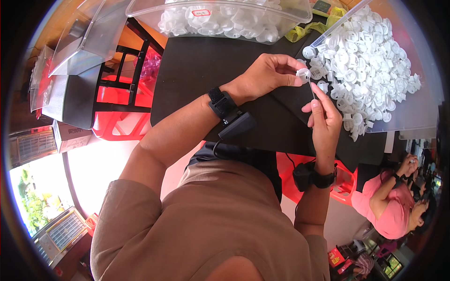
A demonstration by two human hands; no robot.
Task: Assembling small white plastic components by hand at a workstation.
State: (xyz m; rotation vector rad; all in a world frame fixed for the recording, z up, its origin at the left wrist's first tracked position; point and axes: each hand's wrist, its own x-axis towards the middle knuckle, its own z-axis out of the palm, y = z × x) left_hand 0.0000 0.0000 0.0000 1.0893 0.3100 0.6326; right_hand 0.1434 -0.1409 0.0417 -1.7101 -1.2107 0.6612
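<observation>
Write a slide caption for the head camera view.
Left hand holds a small white part, right hand a thin rod, beside heaped white pieces.

The left hand (262, 78) pinches a small white plastic piece (303, 75). The right hand (324, 117) holds a thin stick (313, 95) near it. Right of both hands is a big white heap (363, 61); beyond them, a clear tub (296, 18) sits on the black table (194, 75).

- Held part (303, 75): smooth, semi-translucent plastic
- Piled parts (365, 61): white plastic, lightly glossy
- Bench (187, 70): matt, smooth
- Tub (302, 16): clear, shiny plastic
- Shirt (234, 210): soft matt cloth
</observation>
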